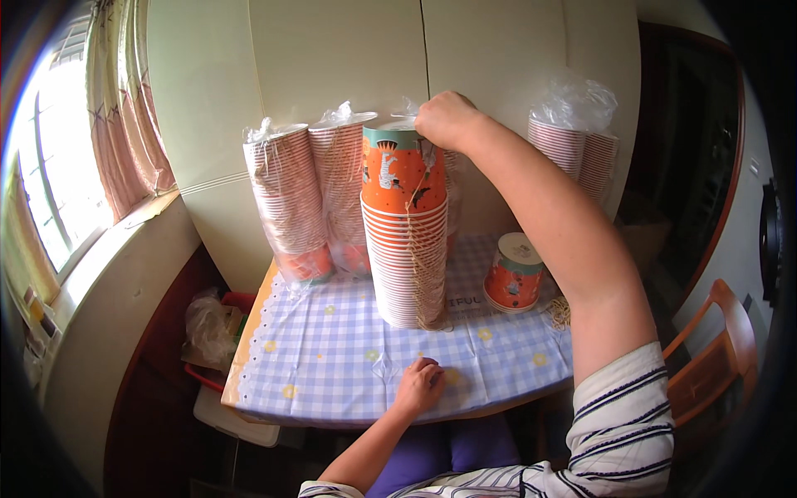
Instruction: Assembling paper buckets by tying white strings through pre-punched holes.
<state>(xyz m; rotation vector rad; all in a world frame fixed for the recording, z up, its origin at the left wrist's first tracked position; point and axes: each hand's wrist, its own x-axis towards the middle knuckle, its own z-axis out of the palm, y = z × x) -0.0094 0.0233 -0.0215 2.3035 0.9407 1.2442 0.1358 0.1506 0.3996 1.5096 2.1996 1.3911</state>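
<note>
A tall stack of upside-down paper cups stands on the table in front of me, its top cup orange and green with printed figures. Straw-coloured twine hangs down the stack's right side. My right hand is closed against the upper right edge of the top cup; its fingertips are hidden, so what it grips does not show. On the tablecloth near the front edge lies my left hand, fingers curled in, with nothing visible in them. A single upside-down paper cup sits right of the stack.
Plastic-wrapped cup stacks line the back left of the table, with more wrapped cups at the back right. A blue checked tablecloth covers the table. Loose twine lies at the right edge. A wooden chair stands right.
</note>
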